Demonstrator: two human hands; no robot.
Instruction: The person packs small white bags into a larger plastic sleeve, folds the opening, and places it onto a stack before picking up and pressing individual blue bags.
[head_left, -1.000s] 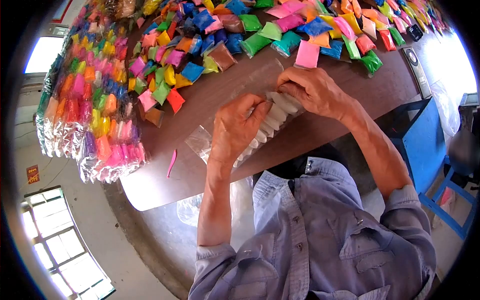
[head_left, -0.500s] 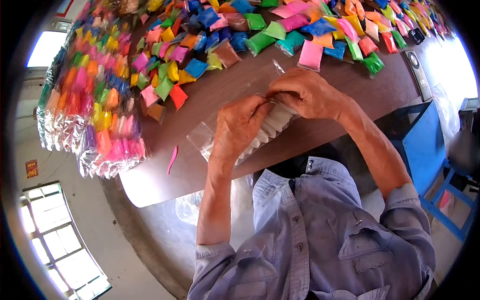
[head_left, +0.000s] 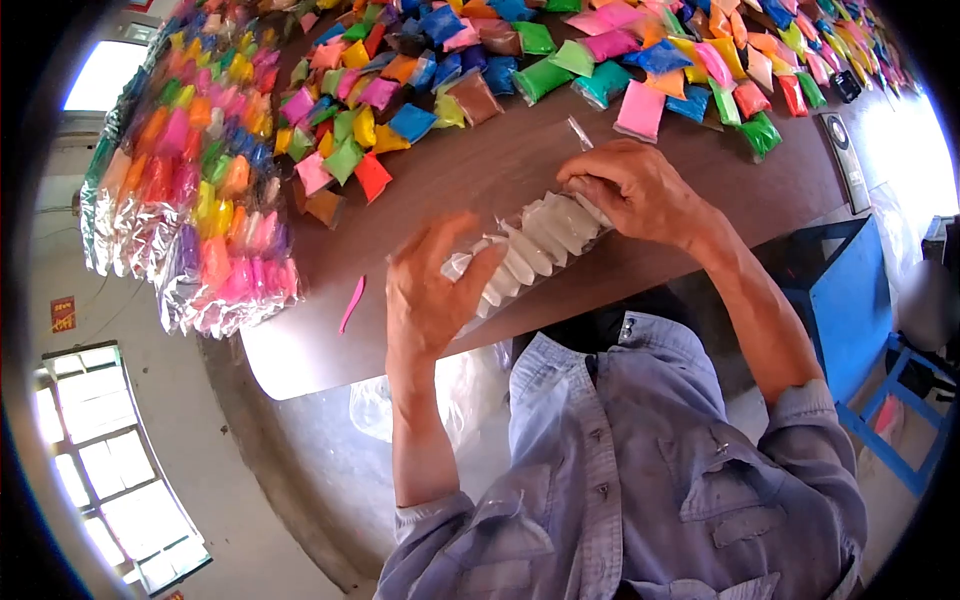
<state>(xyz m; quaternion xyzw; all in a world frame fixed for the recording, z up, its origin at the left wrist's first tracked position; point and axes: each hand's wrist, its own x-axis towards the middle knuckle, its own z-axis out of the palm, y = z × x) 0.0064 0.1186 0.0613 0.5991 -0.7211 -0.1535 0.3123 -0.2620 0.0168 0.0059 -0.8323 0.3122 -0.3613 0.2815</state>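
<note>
A long clear plastic bag (head_left: 545,240) filled with a row of white packets lies slantwise near the front of the brown table. My right hand (head_left: 630,190) pinches the upper right end of this bag, with fingers bent over its edge. At the bag's left end is my left hand (head_left: 430,285), its thumb and fingers apart and a little blurred. Whether the left palm touches the plastic is hidden. A small pink plastic strip (head_left: 352,304) rests on the table left of that hand.
Many small bright packets (head_left: 540,80) spread over the back of the table (head_left: 520,160). Filled clear bags of coloured packets (head_left: 215,230) are stacked at the left. On the right are a white-and-black device (head_left: 845,160) and a blue box-like stand (head_left: 850,300).
My left hand has moved left, away from my right hand, and its fingers have opened. More of the white packets show between the hands. The view has shifted slightly.
</note>
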